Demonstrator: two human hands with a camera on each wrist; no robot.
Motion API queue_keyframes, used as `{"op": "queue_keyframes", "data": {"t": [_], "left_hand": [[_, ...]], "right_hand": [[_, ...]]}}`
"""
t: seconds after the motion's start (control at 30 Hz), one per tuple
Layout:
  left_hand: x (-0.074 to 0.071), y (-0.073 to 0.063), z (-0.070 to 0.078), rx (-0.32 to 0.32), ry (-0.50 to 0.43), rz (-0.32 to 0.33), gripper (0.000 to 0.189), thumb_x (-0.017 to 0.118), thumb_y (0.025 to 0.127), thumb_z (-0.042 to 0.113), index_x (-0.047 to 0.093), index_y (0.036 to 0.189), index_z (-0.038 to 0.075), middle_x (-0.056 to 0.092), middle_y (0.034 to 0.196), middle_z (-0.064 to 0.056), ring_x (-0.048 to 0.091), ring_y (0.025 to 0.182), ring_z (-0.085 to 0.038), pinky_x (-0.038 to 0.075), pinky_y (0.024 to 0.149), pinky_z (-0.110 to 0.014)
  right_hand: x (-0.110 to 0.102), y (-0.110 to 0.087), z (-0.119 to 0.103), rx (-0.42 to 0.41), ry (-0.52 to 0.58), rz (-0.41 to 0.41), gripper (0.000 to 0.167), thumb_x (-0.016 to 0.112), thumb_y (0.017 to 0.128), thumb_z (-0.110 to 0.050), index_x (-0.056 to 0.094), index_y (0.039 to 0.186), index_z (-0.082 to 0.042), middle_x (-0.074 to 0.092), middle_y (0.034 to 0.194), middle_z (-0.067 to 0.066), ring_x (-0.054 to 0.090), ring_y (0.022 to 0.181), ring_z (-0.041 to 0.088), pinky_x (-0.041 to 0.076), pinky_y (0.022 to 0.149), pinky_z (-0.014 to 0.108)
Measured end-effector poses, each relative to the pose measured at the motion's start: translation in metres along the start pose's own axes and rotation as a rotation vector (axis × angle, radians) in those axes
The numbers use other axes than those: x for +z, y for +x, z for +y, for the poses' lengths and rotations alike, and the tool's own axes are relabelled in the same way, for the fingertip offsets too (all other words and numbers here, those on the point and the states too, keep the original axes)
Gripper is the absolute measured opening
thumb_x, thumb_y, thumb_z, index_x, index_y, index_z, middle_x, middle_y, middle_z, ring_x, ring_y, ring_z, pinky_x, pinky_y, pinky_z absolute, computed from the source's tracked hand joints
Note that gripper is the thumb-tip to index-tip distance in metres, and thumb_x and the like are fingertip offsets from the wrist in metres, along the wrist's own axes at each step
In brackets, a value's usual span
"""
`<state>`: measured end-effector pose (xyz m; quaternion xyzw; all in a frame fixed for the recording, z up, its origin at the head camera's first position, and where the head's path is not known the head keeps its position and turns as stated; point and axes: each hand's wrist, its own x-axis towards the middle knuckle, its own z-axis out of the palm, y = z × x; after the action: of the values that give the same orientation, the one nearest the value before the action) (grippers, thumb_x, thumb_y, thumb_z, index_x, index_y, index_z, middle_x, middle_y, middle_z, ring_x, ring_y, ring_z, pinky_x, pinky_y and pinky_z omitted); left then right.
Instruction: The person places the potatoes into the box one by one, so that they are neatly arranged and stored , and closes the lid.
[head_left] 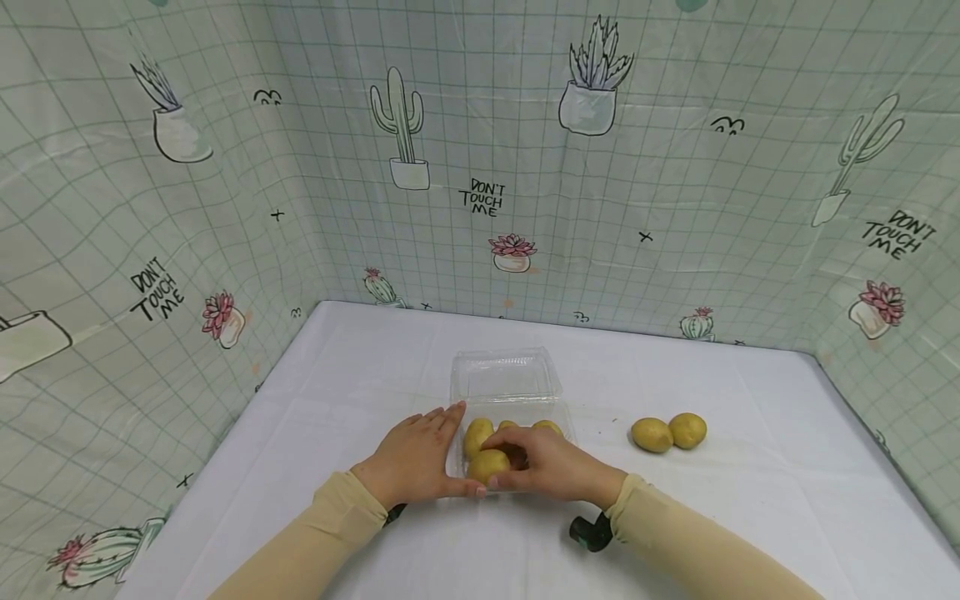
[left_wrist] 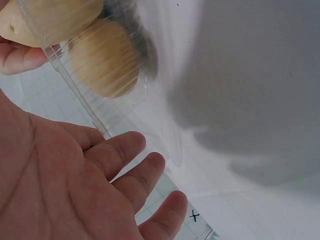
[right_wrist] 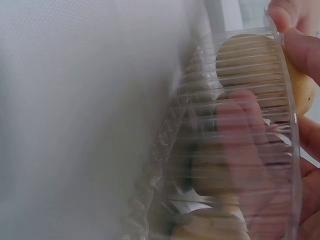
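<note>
A clear plastic clamshell box [head_left: 504,377] lies with its lid folded back on the white table. My right hand [head_left: 562,468] grips a potato [head_left: 489,467] at the box's near left corner, thumb on the near side and fingers over the far side. Behind it sits another potato [head_left: 477,435], with more partly covered by the hand. Through the ribbed wall, the right wrist view shows potatoes [right_wrist: 210,172] beside the right fingers. My left hand [head_left: 416,457] lies along the box's left side, fingers extended, thumb near the front edge. The left palm [left_wrist: 55,185] holds nothing.
Two potatoes [head_left: 652,435] lie touching each other on the table to the right of the box. A dark rounded object [head_left: 591,532] shows by the right wrist. Printed cloth [head_left: 465,250] hangs behind and at both sides of the table.
</note>
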<state>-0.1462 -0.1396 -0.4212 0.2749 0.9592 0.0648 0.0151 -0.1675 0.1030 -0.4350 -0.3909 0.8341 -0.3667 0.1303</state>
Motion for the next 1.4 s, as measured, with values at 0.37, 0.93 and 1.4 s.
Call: {"op": "queue_keyframes", "data": {"t": [0.37,0.93,1.4], "left_hand": [[-0.0007,-0.0004,0.0014,0.004,-0.004,0.004,0.118,0.053,0.078,0.085,0.032,0.153,-0.003,0.043,0.152,-0.017,0.045,0.135,-0.035,0.039,0.107,-0.05],[-0.0028,-0.0008,0.0022,-0.004,-0.003,-0.012,0.118,0.054,0.078,0.084,0.031,0.154,-0.003,0.043,0.151,-0.017,0.044,0.136,-0.035,0.038,0.108,-0.05],[-0.0016,0.0,0.0016,-0.003,0.002,-0.005,0.118,0.055,0.077,0.084,0.032,0.153,-0.003,0.043,0.151,-0.017,0.045,0.135,-0.035,0.038,0.107,-0.051]], "right_hand": [[0.0001,-0.0009,0.0003,-0.019,0.045,0.033,0.043,0.082,0.086,-0.021,0.066,0.125,-0.012,0.067,0.112,-0.008,0.063,0.085,0.006,0.055,0.076,0.025],[0.0049,0.0014,-0.0012,-0.056,-0.021,0.07,0.042,0.08,0.087,-0.023,0.067,0.124,-0.011,0.063,0.106,-0.007,0.062,0.086,0.008,0.054,0.075,0.024],[0.0065,0.003,0.0013,-0.04,0.05,0.068,0.039,0.08,0.086,-0.016,0.066,0.122,-0.012,0.065,0.105,-0.008,0.064,0.086,0.006,0.055,0.075,0.024]]}}
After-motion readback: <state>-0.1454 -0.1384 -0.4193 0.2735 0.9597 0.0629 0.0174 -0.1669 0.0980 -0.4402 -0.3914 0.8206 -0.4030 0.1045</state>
